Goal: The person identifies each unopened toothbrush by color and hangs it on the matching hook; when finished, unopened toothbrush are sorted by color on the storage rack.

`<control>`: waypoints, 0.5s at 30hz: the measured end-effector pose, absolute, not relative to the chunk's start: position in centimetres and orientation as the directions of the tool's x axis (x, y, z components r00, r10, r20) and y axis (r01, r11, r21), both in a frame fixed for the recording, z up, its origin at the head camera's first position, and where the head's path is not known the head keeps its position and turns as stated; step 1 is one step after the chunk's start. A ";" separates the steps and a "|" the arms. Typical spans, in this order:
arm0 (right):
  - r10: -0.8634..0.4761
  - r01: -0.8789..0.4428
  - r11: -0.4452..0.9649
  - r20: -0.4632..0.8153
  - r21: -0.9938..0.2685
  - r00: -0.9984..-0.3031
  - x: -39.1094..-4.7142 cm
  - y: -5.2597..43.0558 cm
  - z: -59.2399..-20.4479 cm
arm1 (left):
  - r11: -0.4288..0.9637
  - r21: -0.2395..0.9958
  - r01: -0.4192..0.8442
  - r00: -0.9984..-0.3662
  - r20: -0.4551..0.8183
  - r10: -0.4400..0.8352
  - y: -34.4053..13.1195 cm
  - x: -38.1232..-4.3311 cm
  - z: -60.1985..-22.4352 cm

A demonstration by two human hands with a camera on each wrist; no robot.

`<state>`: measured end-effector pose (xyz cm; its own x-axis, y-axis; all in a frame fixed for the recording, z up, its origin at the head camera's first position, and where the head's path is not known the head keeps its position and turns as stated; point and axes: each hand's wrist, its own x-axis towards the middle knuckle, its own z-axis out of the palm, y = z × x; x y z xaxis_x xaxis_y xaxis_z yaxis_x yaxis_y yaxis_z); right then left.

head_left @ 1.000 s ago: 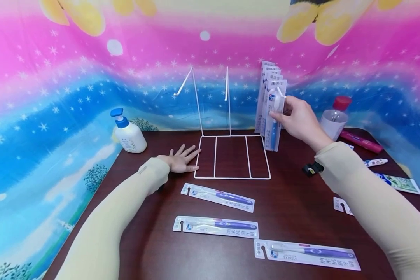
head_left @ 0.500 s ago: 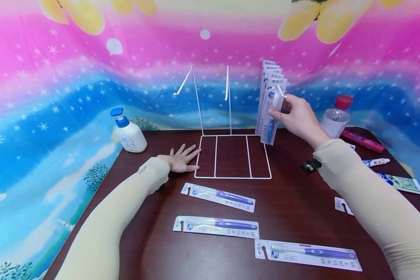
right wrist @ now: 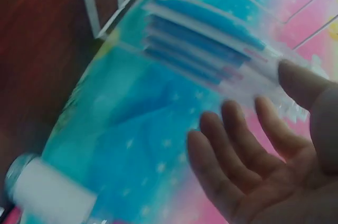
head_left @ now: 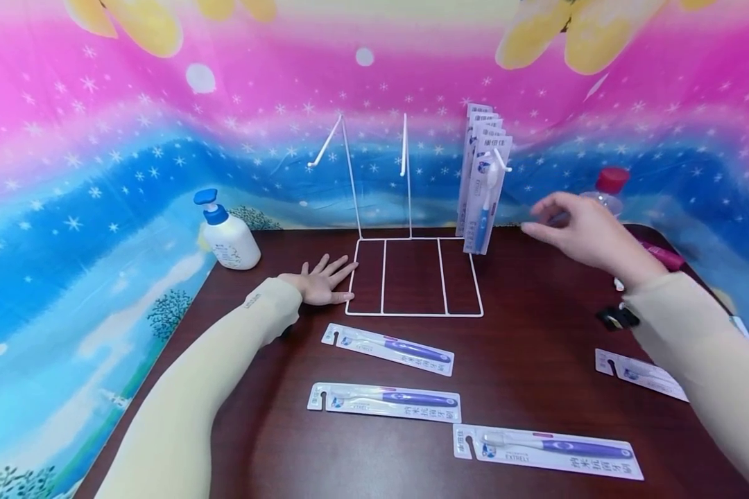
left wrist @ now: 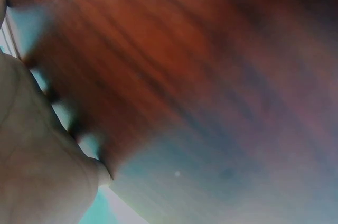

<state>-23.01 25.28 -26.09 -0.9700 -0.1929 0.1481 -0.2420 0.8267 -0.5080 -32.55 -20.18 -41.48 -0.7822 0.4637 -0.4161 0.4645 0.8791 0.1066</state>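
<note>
Several packaged toothbrushes [head_left: 488, 194] with blue handles hang one behind another on the right hook of a white wire rack [head_left: 415, 315]. My right hand [head_left: 583, 229] is apart from them, to their right, with fingers loosely bent and nothing held; the right wrist view shows the same hand [right wrist: 253, 155] beside the hanging packs. With fingers spread, my left hand [head_left: 321, 283] rests on the table against the rack's left side. Three purple-handled toothbrush packs [head_left: 390, 348] lie in front of the rack. The left wrist view is mostly blurred table and part of the palm [left wrist: 42, 145].
A white pump bottle [head_left: 231, 239] with a blue top stands at the left. Behind my right hand is a red-capped bottle [head_left: 612, 181], partly hidden, and a pink tube [head_left: 664, 255]. Another toothbrush pack [head_left: 639, 374] lies partly under the right sleeve. The rack's left and middle hooks [head_left: 403, 145] carry nothing.
My right hand has let go of the front toothbrush pack and moved right and slightly down. That pack now hangs on the right hook, closer to the others. The left hand has stayed put.
</note>
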 end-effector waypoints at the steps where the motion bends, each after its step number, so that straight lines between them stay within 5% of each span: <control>1: -0.218 -0.258 0.839 0.139 -0.479 -0.966 -22.4 26.1 -26.4 | 0.879 0.097 0.467 -0.782 -0.419 0.461 -20.2 -32.6 -41.5; 9: -0.438 -0.399 0.872 -0.092 -0.283 -0.894 -16.6 33.4 -31.4 | 0.872 0.116 0.476 -0.777 -0.409 0.478 -19.9 -32.0 -40.7; 15: -0.283 -0.233 0.954 -0.317 -0.187 -0.905 -14.6 38.0 -35.4 | 0.873 0.114 0.473 -0.771 -0.426 0.474 -19.8 -32.0 -40.7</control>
